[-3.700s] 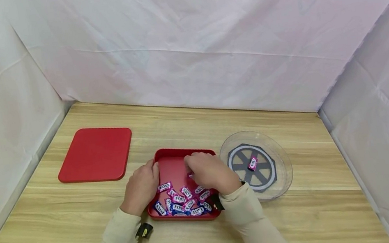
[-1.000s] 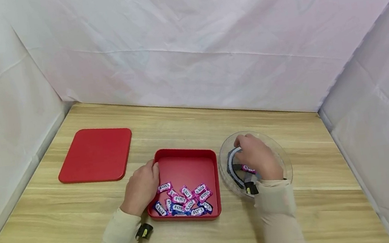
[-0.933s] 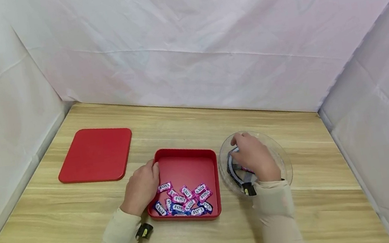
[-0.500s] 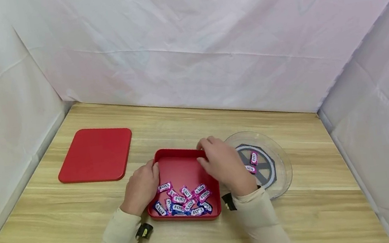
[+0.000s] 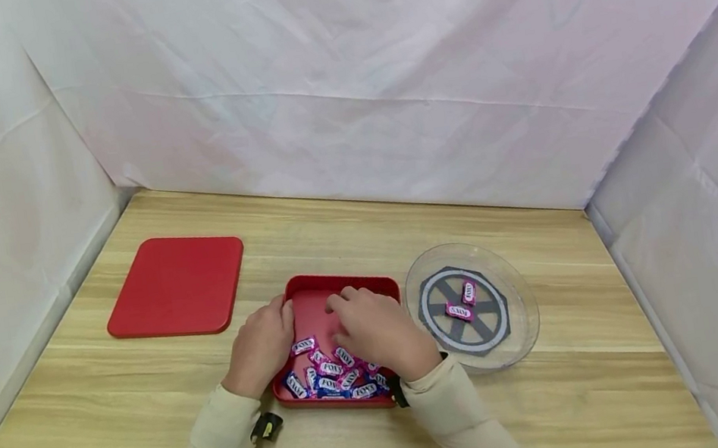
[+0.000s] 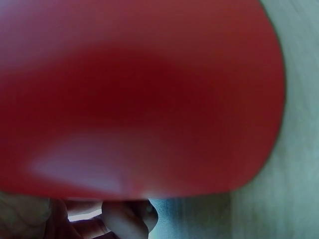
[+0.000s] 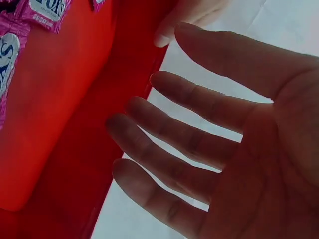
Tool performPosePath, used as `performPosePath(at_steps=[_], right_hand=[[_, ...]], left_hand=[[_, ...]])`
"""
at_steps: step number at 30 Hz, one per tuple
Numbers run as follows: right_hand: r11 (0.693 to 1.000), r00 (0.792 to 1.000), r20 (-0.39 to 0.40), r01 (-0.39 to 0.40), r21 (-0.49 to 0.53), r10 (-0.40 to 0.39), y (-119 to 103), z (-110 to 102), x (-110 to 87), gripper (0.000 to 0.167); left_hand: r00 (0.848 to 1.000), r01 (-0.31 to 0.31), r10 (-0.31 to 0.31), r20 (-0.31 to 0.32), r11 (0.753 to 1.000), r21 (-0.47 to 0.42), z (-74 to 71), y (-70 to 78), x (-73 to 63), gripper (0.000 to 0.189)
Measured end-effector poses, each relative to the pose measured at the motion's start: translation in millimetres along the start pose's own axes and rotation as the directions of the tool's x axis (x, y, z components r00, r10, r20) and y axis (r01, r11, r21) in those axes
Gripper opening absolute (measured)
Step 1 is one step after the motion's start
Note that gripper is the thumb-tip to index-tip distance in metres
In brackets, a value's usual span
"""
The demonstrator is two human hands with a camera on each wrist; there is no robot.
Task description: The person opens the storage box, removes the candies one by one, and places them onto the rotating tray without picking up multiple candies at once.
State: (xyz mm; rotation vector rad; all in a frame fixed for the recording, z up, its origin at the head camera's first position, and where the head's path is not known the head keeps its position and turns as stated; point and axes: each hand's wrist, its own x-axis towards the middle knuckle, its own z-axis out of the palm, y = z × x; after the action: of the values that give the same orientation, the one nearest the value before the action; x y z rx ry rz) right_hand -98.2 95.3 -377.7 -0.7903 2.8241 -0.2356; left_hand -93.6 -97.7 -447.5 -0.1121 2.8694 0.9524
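Note:
My left hand (image 5: 262,348) holds the left side of a square red box (image 5: 319,281), its thumb at the rim. In the left wrist view the red box wall (image 6: 149,109) fills most of the picture, with fingers (image 6: 124,219) at its lower edge. Several pink and blue wrapped candies (image 5: 331,368) lie in the near half of the box. Over the box's right half is my right hand (image 5: 380,328); the right wrist view shows its fingers (image 7: 184,104) spread, holding nothing. Pink candies lie at the left edge there (image 7: 47,10).
A clear round dish (image 5: 524,323) with a dark wheel pattern stands right of the box. Two pink candies (image 5: 459,311) lie in it. A flat red square lid (image 5: 176,285) rests on the wooden table (image 5: 118,418) at the left. White cloth walls (image 5: 346,134) surround the table.
My right hand has gone from the box to the dish and back to the box. The dish now holds two pink candies where there was one. My left hand has stayed put.

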Motion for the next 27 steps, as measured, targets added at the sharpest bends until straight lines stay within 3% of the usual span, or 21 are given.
performPosePath(at_steps=[10,18,27], right_hand=[[0.999,0.997,0.073,0.031,0.031,-0.033,-1.7,6.6,14.1,0.032],[0.998,0.982,0.188,0.009,0.06,-0.02,1.1,15.6,23.7,0.024],[0.997,0.968,0.252,0.001,0.077,-0.02,-0.6,22.5,29.9,0.017]], left_hand=[[1.0,0.0,0.0,0.0,1.0,0.0,-0.9,0.2,-0.2,0.049],[1.0,-0.002,0.002,-0.007,1.0,-0.002,-0.7,-0.9,-0.8,0.047],[1.0,-0.019,0.019,-0.017,1.0,-0.011,1.0,-1.6,-0.2,0.046]])
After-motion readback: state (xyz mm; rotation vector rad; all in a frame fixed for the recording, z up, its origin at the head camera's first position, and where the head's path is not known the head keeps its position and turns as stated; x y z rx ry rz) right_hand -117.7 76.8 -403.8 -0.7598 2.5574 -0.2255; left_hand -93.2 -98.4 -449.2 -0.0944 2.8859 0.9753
